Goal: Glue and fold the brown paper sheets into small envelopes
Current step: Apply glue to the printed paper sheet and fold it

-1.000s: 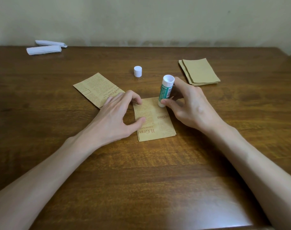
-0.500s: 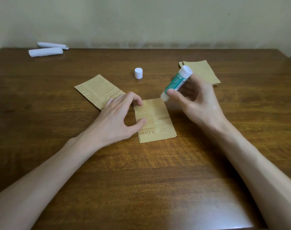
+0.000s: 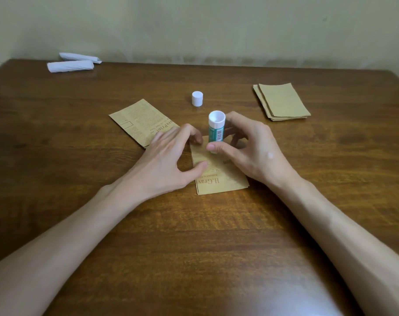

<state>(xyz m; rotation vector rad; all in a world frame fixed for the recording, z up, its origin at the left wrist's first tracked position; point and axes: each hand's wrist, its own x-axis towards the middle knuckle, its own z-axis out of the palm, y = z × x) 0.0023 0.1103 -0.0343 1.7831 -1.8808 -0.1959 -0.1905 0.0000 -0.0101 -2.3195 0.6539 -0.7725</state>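
On the wooden table (image 3: 194, 236), the sheet (image 3: 219, 182) lies flat at centre. My left hand (image 3: 168, 160), fingers spread, pins its left edge; my right hand (image 3: 255, 153) pinches the glue stick (image 3: 216, 131) upright at its far end. Light, floppy paper will likely slide: hold beside the glue.

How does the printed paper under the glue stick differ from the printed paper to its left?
The near paper lies almost square to the person; the left paper is turned diagonally. The glue stick stands on the near paper, while the left paper has none. Both are brown with newspaper print.
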